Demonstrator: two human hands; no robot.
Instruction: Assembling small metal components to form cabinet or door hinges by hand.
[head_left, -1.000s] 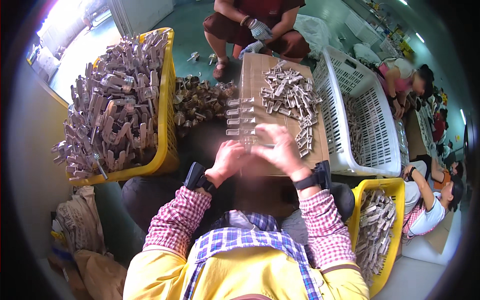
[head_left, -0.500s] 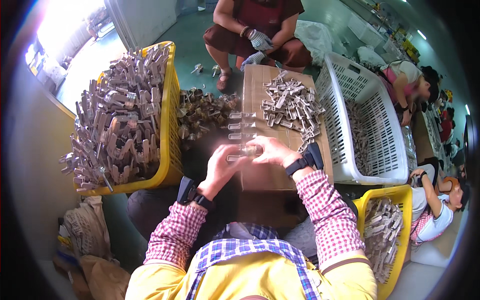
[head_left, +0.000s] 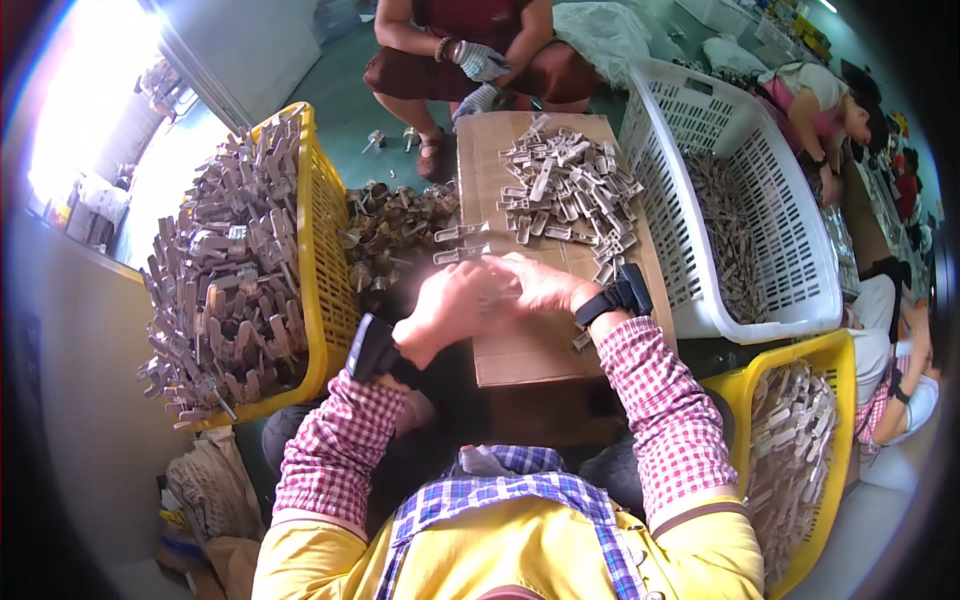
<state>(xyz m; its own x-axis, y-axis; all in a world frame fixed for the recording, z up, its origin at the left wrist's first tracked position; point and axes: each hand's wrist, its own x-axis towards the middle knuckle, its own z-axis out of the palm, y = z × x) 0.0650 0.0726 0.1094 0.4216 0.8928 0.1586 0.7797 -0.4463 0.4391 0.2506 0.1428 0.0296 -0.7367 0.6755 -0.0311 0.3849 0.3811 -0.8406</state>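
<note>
My left hand [head_left: 450, 308] and my right hand [head_left: 538, 284] meet over the left edge of a cardboard box [head_left: 530, 360]. Both have curled fingers pressed close together. Blur and the fingers hide what is between them. Just beyond my knuckles, flat metal lever pieces [head_left: 460, 232] lie in a short row, sticking out past the box's edge. A loose pile of similar grey metal pieces [head_left: 570, 190] covers the far right part of the box top.
A yellow crate [head_left: 312, 240] heaped with lever fittings stands left, beside brass-coloured fittings [head_left: 385, 225]. Right are a white crate [head_left: 690, 255] and another yellow crate [head_left: 845, 400], both holding metal pieces. A co-worker's gloved hands [head_left: 480, 62] rest beyond the box.
My hands have come closer together, and my left hand has turned further over the row. Fewer row pieces show now. The whole view has shifted slightly.
</note>
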